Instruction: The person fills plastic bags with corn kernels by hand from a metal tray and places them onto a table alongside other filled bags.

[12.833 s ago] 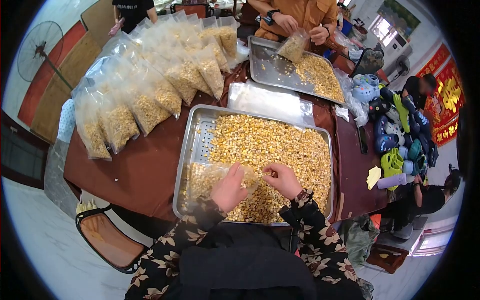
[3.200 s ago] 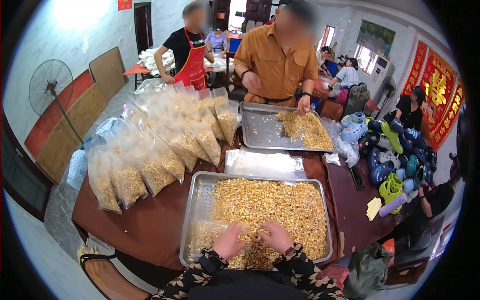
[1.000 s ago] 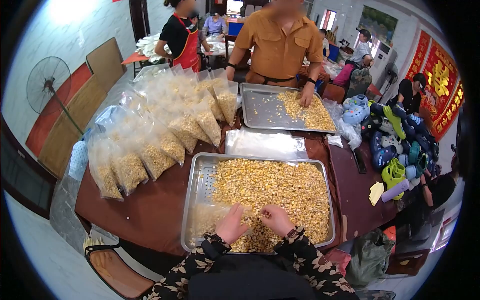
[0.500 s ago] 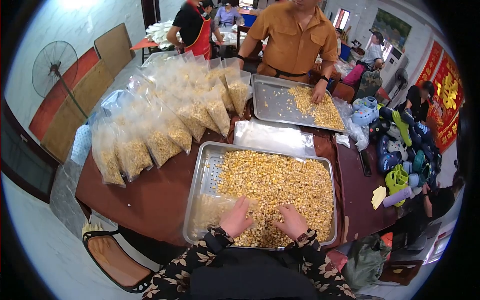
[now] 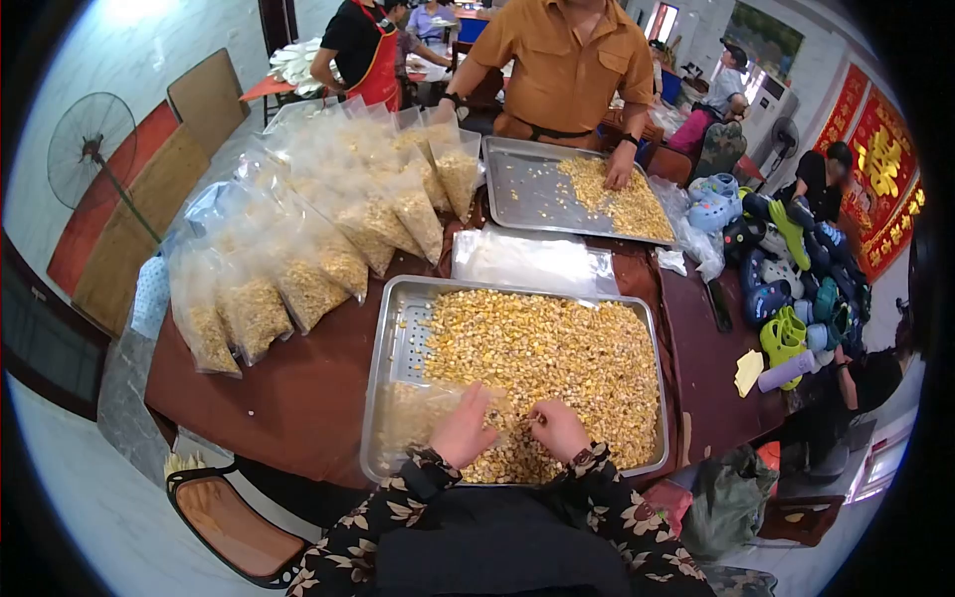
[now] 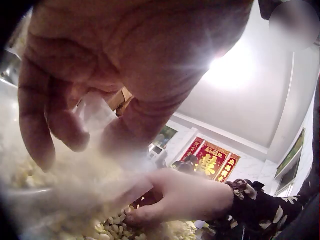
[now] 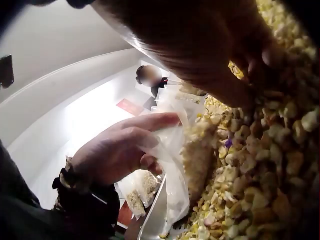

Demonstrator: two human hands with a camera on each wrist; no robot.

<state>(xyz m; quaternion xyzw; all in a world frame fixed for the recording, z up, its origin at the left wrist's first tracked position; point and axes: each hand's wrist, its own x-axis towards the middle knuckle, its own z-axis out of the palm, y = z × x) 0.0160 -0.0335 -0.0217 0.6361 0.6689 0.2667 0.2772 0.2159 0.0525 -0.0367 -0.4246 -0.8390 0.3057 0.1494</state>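
A metal tray (image 5: 403, 343) spread with yellow corn kernels (image 5: 557, 348) lies in front of me. On its left front part rests a clear plastic bag (image 5: 408, 413) with kernels inside. My left hand (image 5: 463, 430) holds the bag near its mouth; in the left wrist view its fingers and thumb curl at the whitish film (image 6: 97, 112). Opposite it, my right hand (image 5: 562, 433) has its fingers curled down at the kernels, just right of the bag's mouth. In the right wrist view those fingertips sit among kernels, partly in shadow.
Several filled bags (image 5: 298, 239) stand at the left. Flat plastic bags (image 5: 532, 261) lie behind my tray. Beyond, a person in an orange shirt (image 5: 557, 70) reaches into a second tray (image 5: 517, 189). Clogs (image 5: 786, 259), a phone (image 5: 718, 306) and a purple bottle (image 5: 786, 371) are at the right.
My right hand's fingers, spread over the kernels half a second ago, are now curled in. The left hand stays at the bag. Earlier, the person opposite held a bag.
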